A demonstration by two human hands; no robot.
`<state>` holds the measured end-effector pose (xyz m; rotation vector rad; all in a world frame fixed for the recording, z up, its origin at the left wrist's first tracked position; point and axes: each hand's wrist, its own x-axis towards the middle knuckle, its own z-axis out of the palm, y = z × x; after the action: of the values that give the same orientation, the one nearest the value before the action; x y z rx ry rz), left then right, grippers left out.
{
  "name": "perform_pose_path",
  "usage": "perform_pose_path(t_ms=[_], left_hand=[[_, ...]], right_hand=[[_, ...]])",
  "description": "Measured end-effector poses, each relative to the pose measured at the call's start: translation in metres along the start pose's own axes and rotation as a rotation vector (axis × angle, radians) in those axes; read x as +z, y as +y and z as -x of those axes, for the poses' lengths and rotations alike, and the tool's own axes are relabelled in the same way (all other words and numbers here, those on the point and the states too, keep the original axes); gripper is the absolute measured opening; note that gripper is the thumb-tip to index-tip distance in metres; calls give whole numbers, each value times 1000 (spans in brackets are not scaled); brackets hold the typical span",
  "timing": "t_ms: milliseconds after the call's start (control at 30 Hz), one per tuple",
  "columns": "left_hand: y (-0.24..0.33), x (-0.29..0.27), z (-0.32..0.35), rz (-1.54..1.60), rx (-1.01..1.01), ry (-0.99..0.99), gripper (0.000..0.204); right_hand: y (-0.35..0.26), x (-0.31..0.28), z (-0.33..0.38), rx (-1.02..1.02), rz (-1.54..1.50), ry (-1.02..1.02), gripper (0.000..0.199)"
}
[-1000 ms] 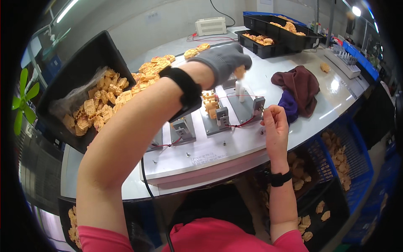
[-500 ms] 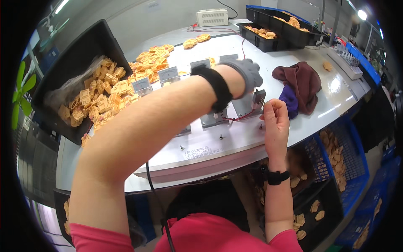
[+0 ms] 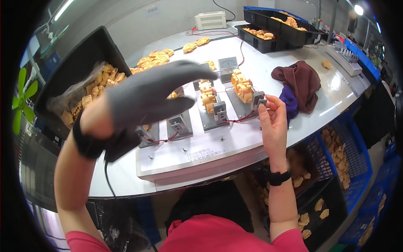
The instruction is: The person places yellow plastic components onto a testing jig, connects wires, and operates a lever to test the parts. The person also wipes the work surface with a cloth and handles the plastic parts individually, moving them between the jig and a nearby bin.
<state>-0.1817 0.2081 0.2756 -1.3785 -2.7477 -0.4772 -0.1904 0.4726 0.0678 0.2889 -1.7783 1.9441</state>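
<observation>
Orange plastic parts (image 3: 242, 86) on grey fixture (image 3: 257, 100): light, stiff, likely grippable by the sides. Right hand (image 3: 273, 122) pinching fixture; gloved left hand (image 3: 147, 96) raised beside it, spread, empty.

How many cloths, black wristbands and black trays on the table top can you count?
Cloths: 2 (brown cloth, purple cloth)
Black wristbands: 2 (left wristband, right wristband)
Black trays: 3 (left tray, two rear trays)
Total: 7
</observation>
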Motion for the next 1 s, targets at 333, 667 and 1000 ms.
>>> perform_pose_path(t_ms=[333, 667, 1000], left_hand=[[24, 100, 236, 417, -867, 776, 41], [-10, 208, 344, 408, -1343, 1069, 35], [-42, 237, 328, 103, -1211, 1062, 31]], right_hand=[[-1, -6, -4, 67, 25, 31, 24], [-21, -30, 8, 48, 521, -76, 17], [-25, -26, 12, 29, 827, -223, 14]])
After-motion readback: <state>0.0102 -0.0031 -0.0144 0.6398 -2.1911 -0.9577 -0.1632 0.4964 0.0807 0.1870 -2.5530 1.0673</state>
